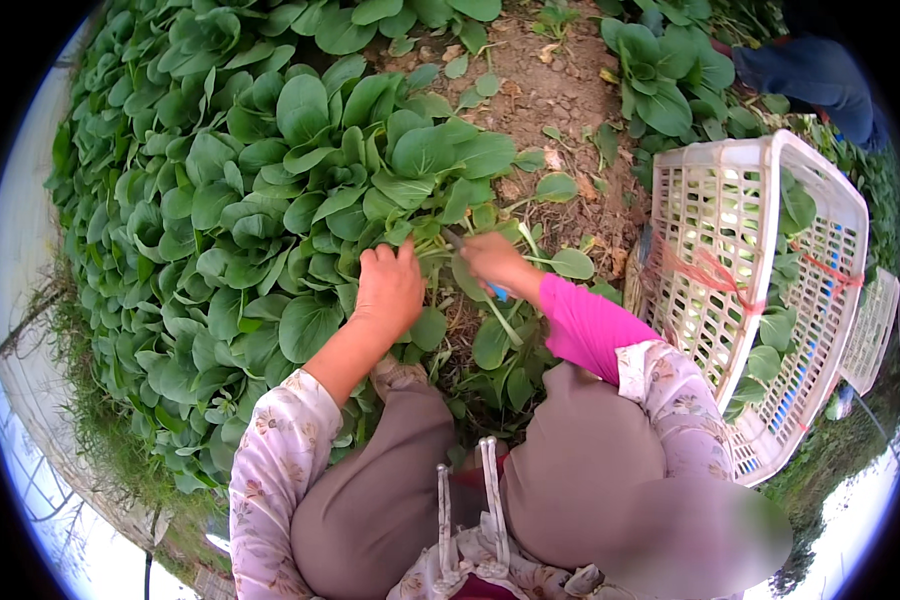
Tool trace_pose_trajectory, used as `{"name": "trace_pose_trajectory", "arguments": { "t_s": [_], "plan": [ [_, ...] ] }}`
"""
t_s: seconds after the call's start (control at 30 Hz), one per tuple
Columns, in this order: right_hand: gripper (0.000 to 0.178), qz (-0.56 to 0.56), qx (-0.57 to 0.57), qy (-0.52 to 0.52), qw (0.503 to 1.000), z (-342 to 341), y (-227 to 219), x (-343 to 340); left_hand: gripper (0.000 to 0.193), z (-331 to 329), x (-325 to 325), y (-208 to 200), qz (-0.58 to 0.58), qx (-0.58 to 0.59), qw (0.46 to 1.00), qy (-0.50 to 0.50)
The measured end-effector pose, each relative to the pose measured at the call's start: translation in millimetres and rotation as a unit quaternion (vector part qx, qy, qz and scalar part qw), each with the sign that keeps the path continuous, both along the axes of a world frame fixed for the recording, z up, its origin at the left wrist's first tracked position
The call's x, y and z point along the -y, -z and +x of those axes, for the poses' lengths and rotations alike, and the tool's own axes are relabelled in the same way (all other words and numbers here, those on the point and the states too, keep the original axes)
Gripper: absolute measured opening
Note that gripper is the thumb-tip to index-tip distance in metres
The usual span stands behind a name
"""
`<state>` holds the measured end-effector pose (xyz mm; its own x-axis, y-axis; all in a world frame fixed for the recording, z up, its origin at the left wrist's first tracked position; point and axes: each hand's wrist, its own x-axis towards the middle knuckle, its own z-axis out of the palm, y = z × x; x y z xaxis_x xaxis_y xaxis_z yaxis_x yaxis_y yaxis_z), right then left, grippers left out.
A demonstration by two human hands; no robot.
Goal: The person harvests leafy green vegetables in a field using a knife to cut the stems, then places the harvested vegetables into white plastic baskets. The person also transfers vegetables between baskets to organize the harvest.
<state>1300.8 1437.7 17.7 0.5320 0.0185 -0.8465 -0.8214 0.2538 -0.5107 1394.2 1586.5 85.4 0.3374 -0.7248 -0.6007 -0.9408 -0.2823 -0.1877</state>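
My left hand (388,288) is closed at the base of a bok choy plant (410,180) at the edge of the dense green bed; its fingertips are partly hidden among the stems. Close to its right, my right hand (497,262) grips a knife (452,238). A short stretch of dark blade points toward the stems, and a bit of blue handle (498,291) shows below the fingers. Loose leaves (571,263) lie on the soil beside my right hand.
A white plastic crate (773,200) with leafy greens inside and red ties stands tilted to my right. Beyond it, at the upper right, is another person's leg in blue trousers (805,75). Bare soil (540,90) runs ahead, and pale sheeting (25,230) lines the far left.
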Motion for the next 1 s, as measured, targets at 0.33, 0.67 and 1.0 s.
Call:
{"name": "trace_pose_trajectory", "arguments": {
  "t_s": [0.33, 0.67, 1.0],
  "plan": [
    [0.029, -0.261, 0.114, -0.192, 0.939, -58.5, -46.3, 24.3, 0.048, -15.7, 3.6, -42.3, -0.169, -0.062, 0.982, -0.053],
    [0.054, 0.034, 0.212, 0.211, 0.954, -52.4, -114.2, 60.6, 0.048, -42.8, 22.1, -115.7, -0.185, -0.424, 0.820, -0.337],
    [0.040, -0.012, 0.208, 0.180, 0.961, -46.6, -89.8, 40.2, 0.047, -3.3, 59.5, -81.3, -0.181, -0.372, 0.834, -0.366]
  ]
}}
